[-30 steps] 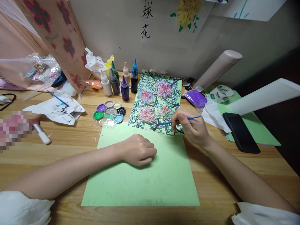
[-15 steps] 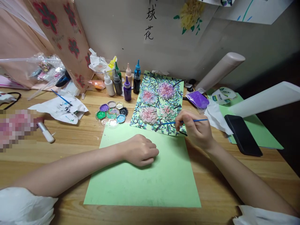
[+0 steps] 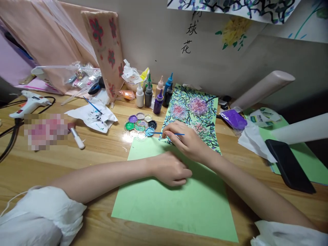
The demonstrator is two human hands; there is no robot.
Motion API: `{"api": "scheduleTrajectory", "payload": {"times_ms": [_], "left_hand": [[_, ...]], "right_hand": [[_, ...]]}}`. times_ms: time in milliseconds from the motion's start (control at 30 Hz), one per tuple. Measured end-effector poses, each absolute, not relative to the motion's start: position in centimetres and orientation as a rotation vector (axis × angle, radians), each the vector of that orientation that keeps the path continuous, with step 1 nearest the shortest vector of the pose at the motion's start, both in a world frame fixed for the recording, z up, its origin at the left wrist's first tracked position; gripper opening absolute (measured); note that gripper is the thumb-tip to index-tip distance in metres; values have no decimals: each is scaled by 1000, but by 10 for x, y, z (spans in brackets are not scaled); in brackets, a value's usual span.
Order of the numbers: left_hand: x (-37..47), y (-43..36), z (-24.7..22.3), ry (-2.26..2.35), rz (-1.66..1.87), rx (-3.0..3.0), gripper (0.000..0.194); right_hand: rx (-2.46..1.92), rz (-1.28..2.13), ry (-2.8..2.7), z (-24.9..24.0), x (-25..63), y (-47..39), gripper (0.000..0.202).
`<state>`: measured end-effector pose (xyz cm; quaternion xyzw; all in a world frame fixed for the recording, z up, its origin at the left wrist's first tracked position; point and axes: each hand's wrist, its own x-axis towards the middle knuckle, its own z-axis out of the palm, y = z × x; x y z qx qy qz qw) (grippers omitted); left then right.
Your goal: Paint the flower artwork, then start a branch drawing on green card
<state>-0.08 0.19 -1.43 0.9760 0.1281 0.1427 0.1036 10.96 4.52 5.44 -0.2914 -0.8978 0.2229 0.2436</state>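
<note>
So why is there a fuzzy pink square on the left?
Head view: that pink patch is blocked out with big pixels; the wooden table shines with glare beside it, while the right hand and blue brush look sharp.

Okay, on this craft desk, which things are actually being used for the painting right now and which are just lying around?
In use: right hand holding the blue paintbrush, paint palette, flower painting, green paper under the left hand.

Lying about: glue gun, black phone, purple clay bag, paint bottles.

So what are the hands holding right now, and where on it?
The right hand pinches the blue paintbrush near mid-handle, tip at the palette. The left hand holds nothing, resting on the green paper.
</note>
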Motion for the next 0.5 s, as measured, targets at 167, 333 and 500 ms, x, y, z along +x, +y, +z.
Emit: {"api": "scheduleTrajectory", "payload": {"times_ms": [167, 333, 500], "left_hand": [[-1, 1, -11, 373, 393, 2841, 18], [-2, 1, -9, 365, 359, 2839, 19], [-3, 1, -9, 362, 353, 2854, 18]], "right_hand": [[-778, 550, -2443, 53, 108, 47, 20], [-747, 557, -2475, 55, 107, 48, 19], [-803, 541, -2455, 50, 107, 51, 22]]}}
